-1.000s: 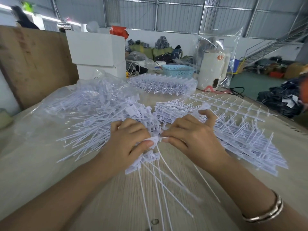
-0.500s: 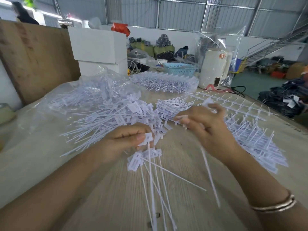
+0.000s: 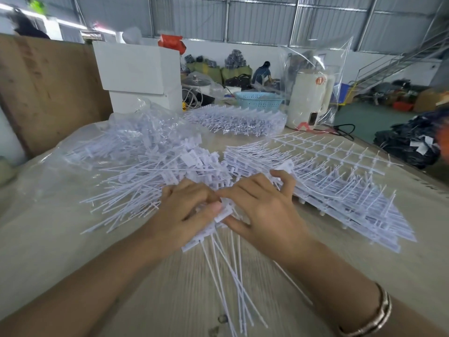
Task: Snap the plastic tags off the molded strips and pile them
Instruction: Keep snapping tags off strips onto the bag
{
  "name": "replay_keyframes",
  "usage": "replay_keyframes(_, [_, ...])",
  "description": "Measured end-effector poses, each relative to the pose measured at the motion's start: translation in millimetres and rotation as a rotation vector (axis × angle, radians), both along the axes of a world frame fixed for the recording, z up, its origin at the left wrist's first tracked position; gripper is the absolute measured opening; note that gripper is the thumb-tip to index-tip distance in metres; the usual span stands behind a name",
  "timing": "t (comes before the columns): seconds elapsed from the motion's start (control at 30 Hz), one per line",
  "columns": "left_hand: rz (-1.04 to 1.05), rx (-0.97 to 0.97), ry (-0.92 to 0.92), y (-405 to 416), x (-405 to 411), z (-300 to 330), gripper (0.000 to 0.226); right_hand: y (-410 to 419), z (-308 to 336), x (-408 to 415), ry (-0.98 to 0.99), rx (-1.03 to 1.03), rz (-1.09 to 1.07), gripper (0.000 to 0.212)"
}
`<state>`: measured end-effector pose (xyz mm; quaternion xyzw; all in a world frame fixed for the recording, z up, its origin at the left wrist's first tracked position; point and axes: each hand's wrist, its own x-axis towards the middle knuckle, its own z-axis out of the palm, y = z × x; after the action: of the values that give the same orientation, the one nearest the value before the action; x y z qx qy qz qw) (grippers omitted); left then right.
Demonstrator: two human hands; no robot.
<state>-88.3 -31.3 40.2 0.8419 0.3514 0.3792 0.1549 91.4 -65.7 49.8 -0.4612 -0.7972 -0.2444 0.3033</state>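
My left hand [image 3: 187, 215] grips a bundle of white plastic tags [image 3: 206, 235] by their flat heads, the long thin tails fanning toward me over the table. My right hand [image 3: 264, 210] meets it and pinches one tag head [image 3: 224, 211] between thumb and forefinger, while its other fingers curl round another tag [image 3: 288, 166]. A loose pile of snapped-off tags [image 3: 155, 176] lies behind my left hand. Stacked molded strips [image 3: 345, 190] with tags attached lie to the right of my right hand.
A clear plastic bag of tags [image 3: 136, 137] lies at the back left, another bagged batch [image 3: 238, 121] behind the middle. White boxes [image 3: 138, 69], a blue basket [image 3: 258, 100] and a white appliance in plastic [image 3: 311, 98] stand at the table's far edge. A wooden board [image 3: 46, 88] leans at left.
My right hand, which had lifted away to the right with one tag, has come back down against my left hand. Both hands now meet at the bundle's heads.
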Motion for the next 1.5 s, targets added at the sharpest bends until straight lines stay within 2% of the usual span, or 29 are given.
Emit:
replay_keyframes(0.07, [-0.04,0.016,0.026,-1,9,-4,0.037,0,1,0,0.003,-0.031,0.018,0.029])
replay_keyframes(0.17, [-0.086,-0.003,-0.096,2,9,-3,0.038,-2,9,12,0.074,-0.092,0.079,0.041])
replay_keyframes(0.23, [-0.11,-0.149,-0.233,4,4,-1,0.029,-2,16,25,0.146,-0.05,0.065,0.041])
replay_keyframes(0.33, [-0.183,-0.389,-0.448,5,0,-2,0.027,0,23,41,0.293,0.019,-0.073,0.045])
replay_keyframes(0.43, [-0.259,-0.455,-0.558,6,0,-2,0.03,2,23,47,0.361,-0.002,-0.126,0.049])
replay_keyframes(0.53, [-0.312,-0.51,-0.575,9,-4,0,0.031,3,22,47,0.309,-0.049,-0.042,0.049])
replay_keyframes(0.63, [-0.314,-0.565,-0.484,12,-6,-4,0.028,1,19,46,0.15,-0.178,0.067,0.06])
replay_keyframes(0.77, [-0.282,-0.462,-0.345,14,-7,-10,0.026,-2,4,28,-0.027,-0.333,0.167,0.057])
replay_keyframes(0.93, [-0.18,-0.256,-0.185,20,-15,-8,0.034,6,-8,14,-0.082,-0.281,0.123,0.039])
replay_keyframes(1.03, [-0.124,-0.133,-0.002,24,-19,-10,0.035,9,-9,15,-0.05,-0.236,0.149,0.031])
replay_keyframes(1.13, [-0.111,-0.095,0.184,24,-18,-14,0.03,13,-12,19,0.016,-0.265,0.168,0.03])
replay_keyframes(1.3, [-0.082,-0.008,0.201,22,-15,-11,0.042,19,-16,22,0.309,-0.435,0.355,0.017])
replay_keyframes(1.4, [-0.044,0.091,0.3,20,-15,-10,0.051,20,-15,20,0.41,-0.518,0.378,0.031])
replay_keyframes(1.5, [-0.06,0.089,0.293,19,-16,-9,0.059,20,-16,17,0.494,-0.597,0.416,0.034])
